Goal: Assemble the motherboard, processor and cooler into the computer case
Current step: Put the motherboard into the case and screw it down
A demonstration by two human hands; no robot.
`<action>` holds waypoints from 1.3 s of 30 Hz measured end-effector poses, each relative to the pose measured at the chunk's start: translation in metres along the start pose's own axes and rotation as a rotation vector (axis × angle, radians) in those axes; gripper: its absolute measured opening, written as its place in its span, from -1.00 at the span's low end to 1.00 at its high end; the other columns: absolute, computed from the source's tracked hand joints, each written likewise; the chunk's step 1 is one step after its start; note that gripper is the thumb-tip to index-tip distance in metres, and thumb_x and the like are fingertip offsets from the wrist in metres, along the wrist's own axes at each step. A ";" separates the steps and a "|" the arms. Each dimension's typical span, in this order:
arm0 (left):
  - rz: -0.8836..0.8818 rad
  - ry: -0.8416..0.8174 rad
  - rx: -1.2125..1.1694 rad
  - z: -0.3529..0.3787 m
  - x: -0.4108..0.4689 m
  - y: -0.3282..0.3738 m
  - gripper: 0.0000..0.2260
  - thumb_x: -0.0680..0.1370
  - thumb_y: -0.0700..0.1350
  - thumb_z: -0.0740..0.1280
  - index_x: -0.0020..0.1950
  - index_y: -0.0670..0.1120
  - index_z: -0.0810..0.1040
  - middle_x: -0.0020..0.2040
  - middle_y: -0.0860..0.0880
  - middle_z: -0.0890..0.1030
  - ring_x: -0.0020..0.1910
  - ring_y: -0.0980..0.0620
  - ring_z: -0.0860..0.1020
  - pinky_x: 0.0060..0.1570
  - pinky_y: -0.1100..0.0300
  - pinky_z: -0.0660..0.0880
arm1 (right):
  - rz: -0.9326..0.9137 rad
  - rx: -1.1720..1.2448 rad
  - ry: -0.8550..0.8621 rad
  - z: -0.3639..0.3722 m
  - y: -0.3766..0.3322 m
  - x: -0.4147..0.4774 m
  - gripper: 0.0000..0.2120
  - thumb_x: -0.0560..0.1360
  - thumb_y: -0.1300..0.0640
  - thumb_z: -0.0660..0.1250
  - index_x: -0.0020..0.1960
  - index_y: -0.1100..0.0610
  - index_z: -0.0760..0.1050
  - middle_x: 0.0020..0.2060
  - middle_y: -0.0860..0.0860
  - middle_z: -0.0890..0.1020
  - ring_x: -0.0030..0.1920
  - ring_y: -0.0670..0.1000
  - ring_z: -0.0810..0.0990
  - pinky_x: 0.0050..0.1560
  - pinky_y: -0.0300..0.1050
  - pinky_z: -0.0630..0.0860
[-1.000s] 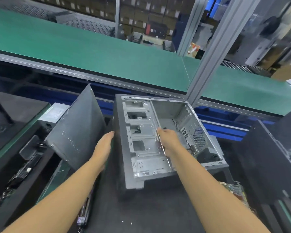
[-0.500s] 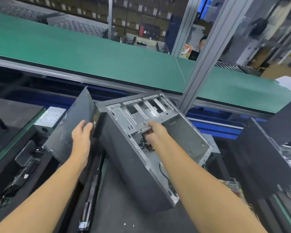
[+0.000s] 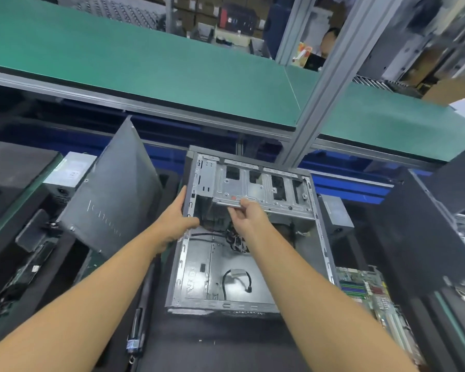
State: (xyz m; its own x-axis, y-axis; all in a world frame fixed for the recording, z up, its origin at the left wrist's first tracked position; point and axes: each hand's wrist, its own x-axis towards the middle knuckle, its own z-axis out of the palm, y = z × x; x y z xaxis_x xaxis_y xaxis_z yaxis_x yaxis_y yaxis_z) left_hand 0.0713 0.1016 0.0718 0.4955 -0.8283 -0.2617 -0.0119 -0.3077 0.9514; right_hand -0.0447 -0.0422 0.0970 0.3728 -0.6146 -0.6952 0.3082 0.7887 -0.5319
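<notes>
The grey computer case lies open side up on the dark mat in front of me, its drive cage at the far end and loose cables on its floor. My left hand grips the case's left wall near the cage. My right hand holds the front edge of the metal drive cage. A green motherboard lies on the right, beside the case. No processor or cooler shows.
The case's grey side panel leans upright on the left. A power supply sits behind it. Another dark case stands on the right. A green conveyor belt and a slanted aluminium post run behind. A screwdriver lies near the mat.
The case was tipped on its side and turning; now it lies flat with its opening up. My left hand moved from the side panel to the case wall. My right hand stayed on the cage.
</notes>
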 end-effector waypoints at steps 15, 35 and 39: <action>-0.094 0.066 -0.023 0.010 0.021 -0.030 -0.18 0.39 -0.47 0.27 0.48 0.24 0.29 -0.01 0.04 0.60 -0.20 0.06 0.50 -0.23 0.20 0.49 | 0.075 -0.740 -0.105 -0.044 -0.040 -0.001 -0.76 0.63 0.28 0.23 0.23 0.40 0.46 -0.07 0.25 0.71 -0.11 0.19 0.72 -0.11 -0.03 0.68; 0.487 0.004 0.913 0.094 -0.001 0.010 -0.81 0.49 -0.16 0.37 -0.10 0.17 0.52 -0.12 0.18 0.56 -0.19 0.19 0.52 -0.17 0.14 0.51 | -0.911 -1.558 0.288 -0.185 -0.097 -0.007 -0.38 0.59 0.10 0.32 0.56 0.19 0.14 0.43 0.15 0.28 0.40 0.17 0.26 0.36 0.02 0.29; 0.145 -0.495 1.032 0.125 0.023 -0.016 -0.85 0.55 -0.05 0.29 -0.02 0.09 0.66 -0.11 0.20 0.62 -0.32 0.34 0.50 -0.37 0.48 0.38 | -0.930 -1.551 0.279 -0.199 -0.100 -0.012 -0.51 0.58 0.06 0.33 0.44 0.19 0.30 0.32 0.14 0.36 0.31 0.15 0.27 0.30 -0.03 0.28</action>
State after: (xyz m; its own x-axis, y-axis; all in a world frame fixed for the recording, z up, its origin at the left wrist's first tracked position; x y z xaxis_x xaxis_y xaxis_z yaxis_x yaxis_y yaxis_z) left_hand -0.0258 0.0285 0.0297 0.0396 -0.9099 -0.4129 -0.8584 -0.2424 0.4520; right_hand -0.2545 -0.1101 0.0621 0.3842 -0.9190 0.0886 -0.7494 -0.3665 -0.5515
